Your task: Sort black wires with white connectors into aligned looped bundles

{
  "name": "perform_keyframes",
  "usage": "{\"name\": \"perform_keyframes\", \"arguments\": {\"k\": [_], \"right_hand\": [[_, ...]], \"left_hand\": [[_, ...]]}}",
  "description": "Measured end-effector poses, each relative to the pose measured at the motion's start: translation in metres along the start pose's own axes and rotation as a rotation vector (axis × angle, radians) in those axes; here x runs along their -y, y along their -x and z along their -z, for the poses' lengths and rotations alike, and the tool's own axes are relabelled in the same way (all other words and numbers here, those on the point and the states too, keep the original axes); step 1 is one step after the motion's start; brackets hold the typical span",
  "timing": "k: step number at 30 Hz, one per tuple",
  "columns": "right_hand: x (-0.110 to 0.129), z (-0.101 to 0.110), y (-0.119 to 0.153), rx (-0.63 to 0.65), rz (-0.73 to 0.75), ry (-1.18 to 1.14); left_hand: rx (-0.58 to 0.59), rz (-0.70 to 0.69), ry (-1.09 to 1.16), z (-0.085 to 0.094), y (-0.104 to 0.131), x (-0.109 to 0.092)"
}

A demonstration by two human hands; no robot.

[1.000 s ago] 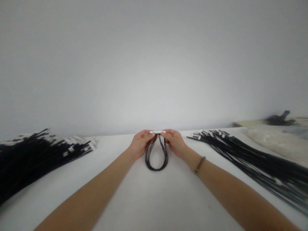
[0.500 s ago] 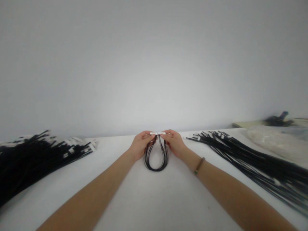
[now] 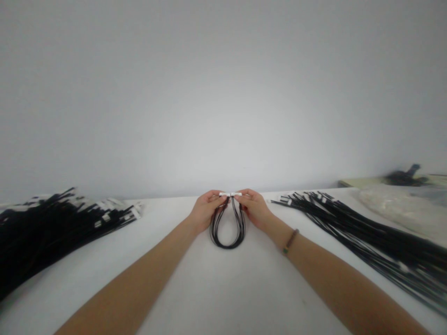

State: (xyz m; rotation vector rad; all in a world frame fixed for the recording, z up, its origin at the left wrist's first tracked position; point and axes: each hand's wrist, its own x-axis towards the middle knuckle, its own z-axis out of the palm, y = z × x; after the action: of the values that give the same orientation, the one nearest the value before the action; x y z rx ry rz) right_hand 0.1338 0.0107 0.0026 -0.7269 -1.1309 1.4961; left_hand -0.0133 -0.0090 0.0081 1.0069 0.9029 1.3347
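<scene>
A black cable bundle [image 3: 228, 245] hangs in a loop between my two hands, over the white table. White connectors [image 3: 230, 194] at its two ends meet at the top of the loop. My left hand [image 3: 206, 210] pinches the left connector between thumb and fingers. The right connector is pinched by my right hand [image 3: 254, 208], with a bracelet on that wrist. Whether the connectors touch or are joined is too small to tell.
A large pile of black cables [image 3: 45, 232] with white ends lies at the left. More black cables [image 3: 370, 232] spread over the right side. Behind them are a clear plastic bag [image 3: 401, 207] and a dark object [image 3: 407, 177]. A pale wall [image 3: 223, 93] rises behind the table [image 3: 223, 288].
Almost nothing differs. The view has shifted very slightly, and both hands keep the same hold on the looped cable.
</scene>
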Motion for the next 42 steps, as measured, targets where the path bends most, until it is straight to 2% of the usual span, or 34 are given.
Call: {"name": "perform_keyframes", "arguments": {"k": [35, 39, 42], "right_hand": [[-0.0043, 0.0053, -0.0031, 0.02, 0.019, 0.021], [-0.0039, 0.0053, -0.0029, 0.021, -0.002, 0.019], [-0.0029, 0.0036, -0.0019, 0.048, -0.027, 0.025]], "left_hand": [[0.006, 0.019, 0.003, 0.0002, -0.0007, -0.0006], [-0.015, 0.059, 0.026, -0.0017, 0.0007, -0.0032], [0.083, 0.198, 0.152, -0.0078, 0.0048, -0.0075]]}}
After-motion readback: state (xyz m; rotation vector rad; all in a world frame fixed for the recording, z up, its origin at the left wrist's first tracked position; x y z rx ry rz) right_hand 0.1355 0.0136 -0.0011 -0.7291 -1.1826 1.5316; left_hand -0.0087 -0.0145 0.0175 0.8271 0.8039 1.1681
